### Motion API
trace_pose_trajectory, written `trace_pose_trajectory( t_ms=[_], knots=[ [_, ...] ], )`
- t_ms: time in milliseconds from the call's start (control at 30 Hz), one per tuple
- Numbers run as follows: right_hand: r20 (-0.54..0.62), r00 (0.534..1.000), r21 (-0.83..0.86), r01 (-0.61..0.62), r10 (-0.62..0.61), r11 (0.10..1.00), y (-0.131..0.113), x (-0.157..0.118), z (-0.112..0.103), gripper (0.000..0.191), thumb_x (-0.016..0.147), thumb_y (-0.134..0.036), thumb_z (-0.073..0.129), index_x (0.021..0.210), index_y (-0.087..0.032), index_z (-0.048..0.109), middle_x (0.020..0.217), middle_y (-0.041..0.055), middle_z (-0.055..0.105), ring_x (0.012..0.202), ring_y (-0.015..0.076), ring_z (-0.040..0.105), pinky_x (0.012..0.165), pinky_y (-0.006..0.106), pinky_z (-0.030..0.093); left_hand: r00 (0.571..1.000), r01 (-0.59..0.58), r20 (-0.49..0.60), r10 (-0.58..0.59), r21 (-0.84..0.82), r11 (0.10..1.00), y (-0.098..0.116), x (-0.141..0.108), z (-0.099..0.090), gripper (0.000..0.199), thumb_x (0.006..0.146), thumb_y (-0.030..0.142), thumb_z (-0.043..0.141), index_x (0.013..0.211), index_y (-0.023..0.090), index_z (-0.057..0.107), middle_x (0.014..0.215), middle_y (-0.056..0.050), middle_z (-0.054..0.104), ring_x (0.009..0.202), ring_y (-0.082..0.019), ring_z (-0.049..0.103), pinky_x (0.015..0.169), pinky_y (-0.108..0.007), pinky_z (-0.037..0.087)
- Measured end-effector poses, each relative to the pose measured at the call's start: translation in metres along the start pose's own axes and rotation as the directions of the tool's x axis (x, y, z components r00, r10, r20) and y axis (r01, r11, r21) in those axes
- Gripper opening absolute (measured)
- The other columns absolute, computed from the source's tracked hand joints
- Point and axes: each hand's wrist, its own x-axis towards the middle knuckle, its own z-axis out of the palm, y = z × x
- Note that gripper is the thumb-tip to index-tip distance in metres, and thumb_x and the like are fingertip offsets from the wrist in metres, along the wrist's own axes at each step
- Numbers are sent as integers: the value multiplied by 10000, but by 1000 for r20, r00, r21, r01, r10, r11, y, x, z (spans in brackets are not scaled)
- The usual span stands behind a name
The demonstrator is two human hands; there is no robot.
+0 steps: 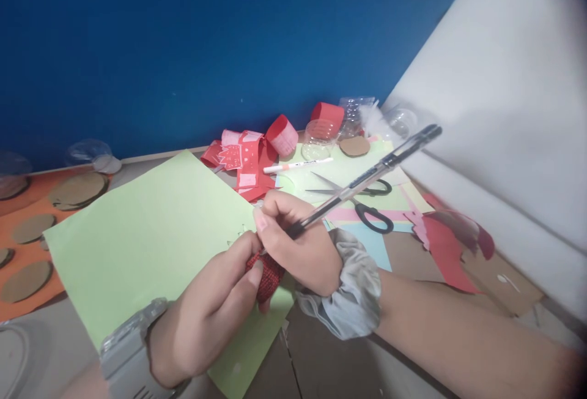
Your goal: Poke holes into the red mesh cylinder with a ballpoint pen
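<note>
My left hand (215, 301), with a grey watch (132, 344) on its wrist, pinches a small dark red piece with a fine cross-hatched pattern (269, 278). Its exact kind is hidden by the fingers. Close against it, my right hand (305, 240) grips a clear-barrelled black pen (353, 185). The pen slants up to the right, and its writing tip is hidden behind the fingers. A grey scrunchie (351, 289) circles the right wrist. Beneath both hands lies a light green sheet (151, 252) with some small dark drawn lines near the fingertips.
Black-handled scissors (373, 218) lie open on coloured papers behind my right hand. Red paper shapes (250, 157), a white marker (298, 166) and clear plastic cups (318, 139) stand along the blue wall (229, 38). Cardboard discs (77, 190) rest on orange paper (27, 203) at left.
</note>
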Motion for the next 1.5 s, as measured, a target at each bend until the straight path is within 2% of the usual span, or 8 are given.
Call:
trace_pose_trajectory(
  t_ms=[133, 267, 533, 767, 1100, 1500],
  knots=[
    [13, 1000, 6, -7, 7, 1000, 0, 0, 0, 356, 942, -211, 581, 669, -228, 354, 606, -78, 316, 550, 90, 298, 509, 238, 268, 999, 29, -21, -29, -9, 1000, 0, -1, 1, 323, 1095, 304, 334, 832, 227, 505, 779, -12, 574, 761, -204, 532, 689, -303, 440],
    [5, 1000, 13, -8, 8, 1000, -1, 0, 0, 361, 934, -199, 592, 663, -227, 354, 608, -77, 313, 552, 91, 287, 508, 244, 262, 999, 39, 17, -39, -7, 999, -1, 0, 0, 322, 1097, 316, 331, 842, 230, 508, 789, -19, 590, 819, -222, 550, 712, -310, 443],
    [15, 1000, 57, -17, 16, 998, 2, 0, 0, 347, 928, -175, 600, 677, -226, 365, 620, -78, 307, 567, 94, 295, 522, 246, 268, 998, 51, -31, -52, -36, 998, -1, -1, 3, 334, 1096, 348, 343, 840, 225, 519, 789, -11, 591, 725, -198, 515, 689, -310, 431],
    [15, 998, 44, -61, 61, 997, 1, 1, 0, 346, 931, -209, 582, 666, -227, 361, 606, -79, 318, 554, 94, 310, 522, 246, 281, 999, 44, 3, -44, -40, 998, -2, 0, 1, 323, 1097, 342, 339, 849, 226, 510, 822, -26, 589, 820, -219, 533, 707, -312, 435],
    [12, 998, 43, -55, 54, 998, -2, 1, -1, 346, 943, -226, 569, 665, -228, 364, 611, -76, 320, 555, 95, 312, 521, 249, 283, 998, 53, 20, -52, -47, 997, -1, -2, 1, 330, 1108, 359, 323, 866, 222, 502, 824, -8, 566, 734, -191, 497, 708, -317, 443],
    [26, 996, 41, -92, 91, 995, -3, 1, -1, 341, 916, -195, 587, 655, -226, 369, 596, -80, 324, 544, 91, 298, 511, 253, 271, 999, 40, -7, -41, -27, 999, 0, 0, 2, 320, 1095, 328, 336, 838, 232, 499, 791, -15, 586, 770, -209, 522, 708, -308, 437]
  ],
)
